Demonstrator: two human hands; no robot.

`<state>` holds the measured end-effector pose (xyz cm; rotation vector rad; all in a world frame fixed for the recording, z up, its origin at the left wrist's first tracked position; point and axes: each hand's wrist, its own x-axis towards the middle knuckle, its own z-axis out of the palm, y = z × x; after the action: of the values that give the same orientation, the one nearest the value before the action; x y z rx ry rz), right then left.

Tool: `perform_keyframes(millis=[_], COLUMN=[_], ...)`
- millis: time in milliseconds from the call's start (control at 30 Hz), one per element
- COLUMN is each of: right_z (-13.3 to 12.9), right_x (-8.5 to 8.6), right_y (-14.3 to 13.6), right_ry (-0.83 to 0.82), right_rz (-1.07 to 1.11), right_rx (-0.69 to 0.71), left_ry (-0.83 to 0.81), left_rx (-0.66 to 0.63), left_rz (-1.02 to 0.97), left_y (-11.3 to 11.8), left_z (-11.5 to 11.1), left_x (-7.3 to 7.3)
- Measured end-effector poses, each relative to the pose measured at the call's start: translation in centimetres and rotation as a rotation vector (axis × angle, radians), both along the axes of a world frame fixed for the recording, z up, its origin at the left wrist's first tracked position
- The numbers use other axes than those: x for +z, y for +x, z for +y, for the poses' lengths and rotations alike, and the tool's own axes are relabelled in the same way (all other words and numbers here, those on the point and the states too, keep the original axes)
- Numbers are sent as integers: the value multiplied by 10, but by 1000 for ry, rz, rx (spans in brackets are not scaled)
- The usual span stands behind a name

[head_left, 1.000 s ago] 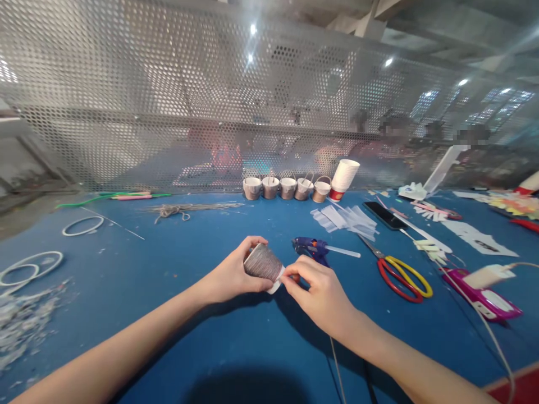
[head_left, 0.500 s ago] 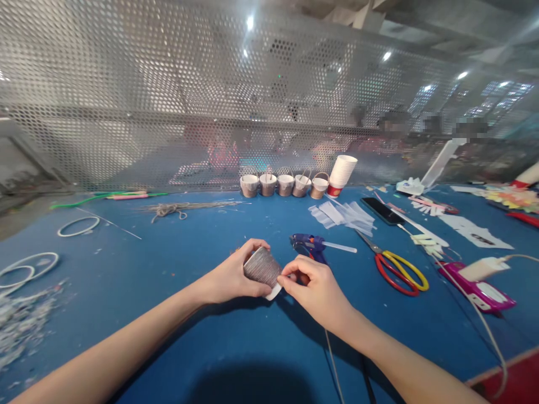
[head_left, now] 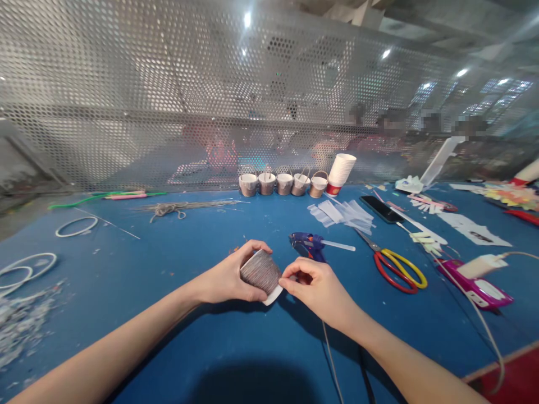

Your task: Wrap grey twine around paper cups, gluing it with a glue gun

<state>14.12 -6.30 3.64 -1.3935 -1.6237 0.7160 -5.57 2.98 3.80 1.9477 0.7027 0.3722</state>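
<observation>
A paper cup (head_left: 261,272) wound with grey-brown cord lies tilted in my left hand (head_left: 231,276), its fingers and thumb wrapped round it. A white band of bare cup (head_left: 273,295) shows at the end nearest me. My right hand (head_left: 314,286) is closed in a pinch at the edge of the winding, touching the cup where cord meets white. The bit of cord between those fingertips is mostly hidden. Just beyond my right hand lies a blue glue gun (head_left: 309,241) with a clear glue stick (head_left: 339,246) in its back.
Several small cord-wrapped cups with handles (head_left: 266,184) stand along the mesh screen (head_left: 168,112), beside stacked paper cups (head_left: 342,169). On the right lie scissors (head_left: 396,271), a phone (head_left: 381,209), translucent strips (head_left: 343,212) and a magenta power strip (head_left: 474,286). Cord strands (head_left: 168,210) and white rings (head_left: 76,226) lie left.
The cup has turned slightly in my left hand, and more of its white band shows. My right hand keeps its pinch at nearly the same spot.
</observation>
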Motion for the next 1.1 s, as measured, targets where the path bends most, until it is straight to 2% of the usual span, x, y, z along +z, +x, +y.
perform_keyframes(millis=[267, 367, 600, 733, 867, 967, 1100], right_z=[2, 4, 5, 6, 5, 4, 3], right_x=[2, 0, -2, 0, -1, -2, -3], right_y=[2, 4, 8, 8, 8, 6, 3], right_ry=[-177, -223, -243, -245, -220, -179, -132], right_rz=[118, 171, 202, 178, 164, 133, 84], right_rx=[13, 30, 48, 40, 43, 31, 14], left_ry=[-149, -157, -107, -216, -340, -313, -179], left_rx=[11, -1, 14, 51, 33, -3, -40], left_rz=[-155, -219, -207, -206, -217, -231, -199], left_y=[-1, -2, -2, -2, -3, -2, -1], left_z=[2, 6, 9, 7, 6, 7, 6], left_x=[-6, -8, -3, 0, -4, -9, -11])
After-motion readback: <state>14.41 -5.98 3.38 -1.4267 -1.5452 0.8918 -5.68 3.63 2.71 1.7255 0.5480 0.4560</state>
